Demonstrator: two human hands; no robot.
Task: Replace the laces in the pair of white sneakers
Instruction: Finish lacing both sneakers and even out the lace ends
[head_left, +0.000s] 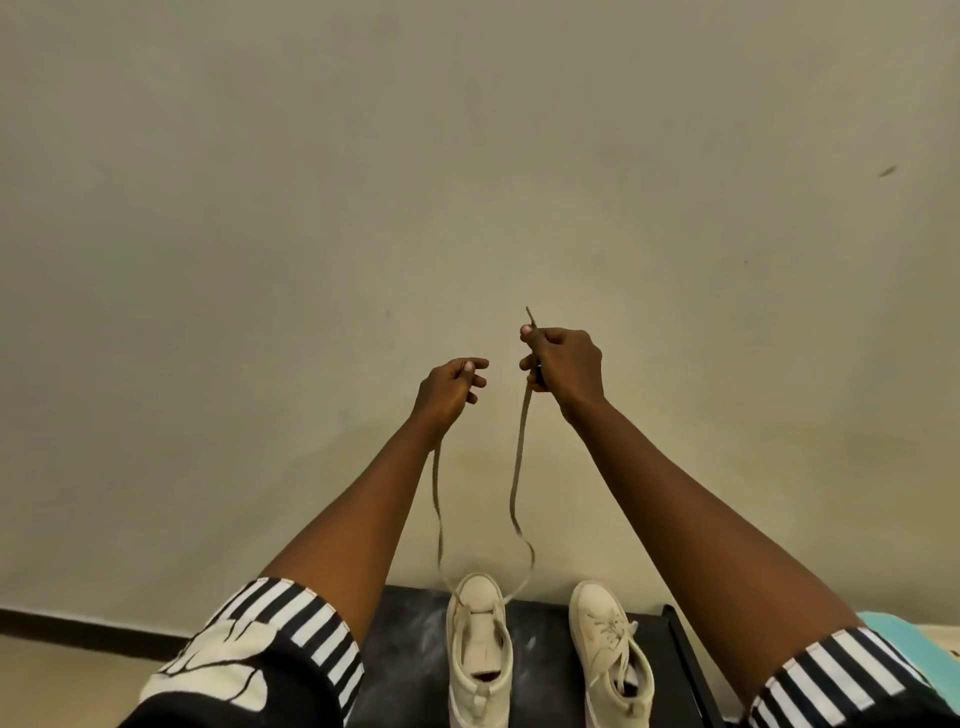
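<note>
Grips one lace (518, 457) by both ends, high above the pair of shoes and well apart from them, probably to draw the two halves level before threading upward. Pinches one end between thumb and forefinger of the left hand (449, 387), the remaining fingers loosely curled beneath. Wraps the right hand (563, 366) into a fist round the other end, thumb pressed on top, the stiff tip poking out above it. Lets both strands hang slack down to the toe end of the open sneaker (480, 670), seemingly through the lowest eyelets only, leaving the tongue bare and the upper holes apparently unfilled. Suggests an early stage on this shoe, with the crossing rows not yet begun. Keeps the second sneaker (605, 639) just beside it on the dark bench (410, 654), toe toward the plain wall (363, 208), laces threaded and loosely tied. Cannot tell whether those are old laces or new ones. Holds the ends close together, likely to compare lengths side by side, though the right tip sits higher, hinting at uneven halves needing a pull.
</note>
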